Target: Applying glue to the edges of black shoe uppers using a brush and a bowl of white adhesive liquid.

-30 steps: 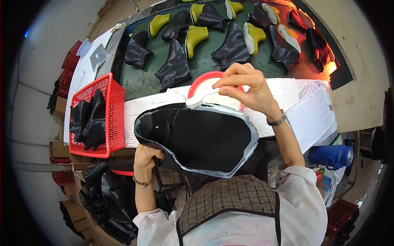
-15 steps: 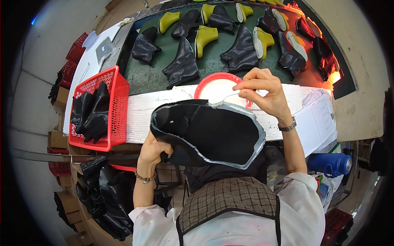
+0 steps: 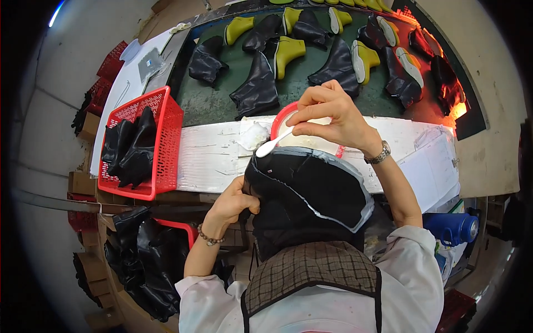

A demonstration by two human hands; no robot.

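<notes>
My left hand (image 3: 229,203) is closed on the left side of a black boot upper (image 3: 316,180), its thumb bent and the other fingertips partly hidden. The upper hangs over my lap, its dark lining facing me, with a whitish-grey wet band along the edge. In a pinch between thumb and fingers, my right hand (image 3: 338,119) holds a small white brush (image 3: 267,149) shaped like a toothbrush. Its head lies at the upper's far left edge. Behind my right hand, and partly covered by it, stands a red bowl (image 3: 276,123) of creamy white liquid.
A red basket (image 3: 168,144) with black boot uppers stands at the left of the white bench (image 3: 202,152). Black boots and yellow-green wedge-shaped forms (image 3: 290,55) lie on the green surface beyond, beside an orange glow. Papers (image 3: 430,166) and a blue bottle (image 3: 449,228) are at right.
The brush has travelled left along the upper's far edge, from near the bowl to the left corner. My left hand and the upper have shifted right, and the upper has tilted.
</notes>
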